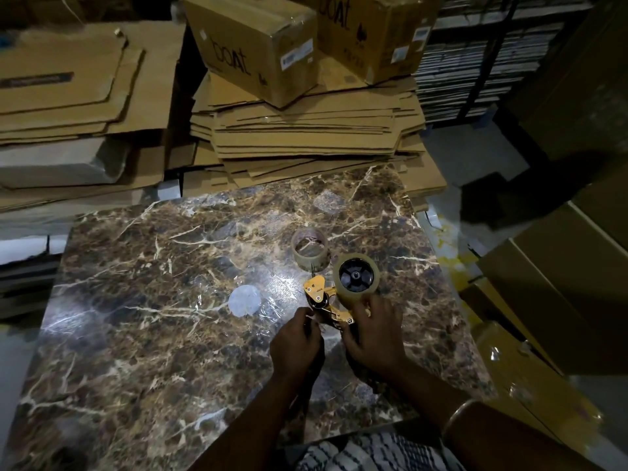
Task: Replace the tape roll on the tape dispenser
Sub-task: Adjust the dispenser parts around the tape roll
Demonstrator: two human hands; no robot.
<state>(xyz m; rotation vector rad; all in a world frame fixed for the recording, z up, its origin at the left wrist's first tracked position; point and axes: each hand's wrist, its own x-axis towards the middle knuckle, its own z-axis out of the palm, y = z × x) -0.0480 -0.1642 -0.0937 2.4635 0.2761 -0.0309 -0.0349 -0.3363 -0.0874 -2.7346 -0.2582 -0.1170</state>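
Note:
A yellow metal tape dispenser is held just above the marble table. A full brown tape roll sits on its black hub. My right hand grips the dispenser's handle from below the roll. My left hand has its fingers curled at the dispenser's front end, pinching something thin there; what it is I cannot tell. A nearly used-up tape roll, mostly bare core, lies flat on the table just beyond the dispenser.
A round pale patch and clear film lie on the table left of the dispenser. Stacks of flattened cardboard and two sealed boxes stand behind. Cartons crowd the right side.

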